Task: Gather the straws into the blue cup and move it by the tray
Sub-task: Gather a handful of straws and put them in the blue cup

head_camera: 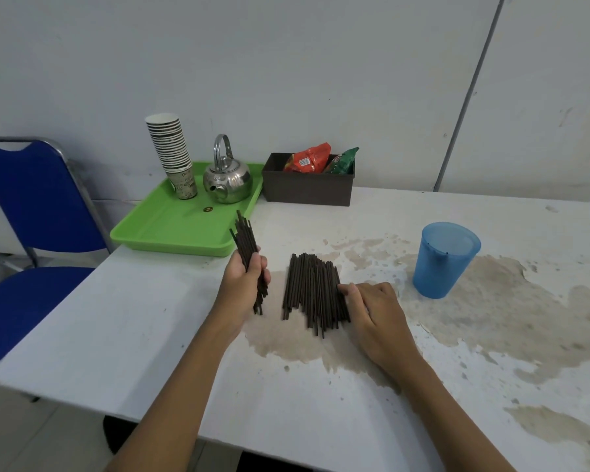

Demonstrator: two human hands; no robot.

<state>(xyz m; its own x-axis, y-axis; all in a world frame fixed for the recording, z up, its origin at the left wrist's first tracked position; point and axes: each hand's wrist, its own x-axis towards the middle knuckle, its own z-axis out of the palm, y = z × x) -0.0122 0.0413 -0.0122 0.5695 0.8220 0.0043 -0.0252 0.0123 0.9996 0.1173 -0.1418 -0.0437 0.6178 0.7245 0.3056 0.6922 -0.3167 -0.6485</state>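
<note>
On the white table (150, 318) there's loads of bare room front-left, and the green tray (171, 233) hangs over the far-left edge. Blue cup (440, 264) stands upright, well right of the tray. Left hand (244, 284) grips a bundle of straws (247, 247); right hand (372, 311) lies loosely curled against the loose straw pile (312, 291).

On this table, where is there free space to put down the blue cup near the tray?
Free: the strip of table in front of the green tray, left of the left hand. Also free: the stretch between the brown box and the blue cup. Crowded: the middle, with the loose straws and the right hand.
</note>
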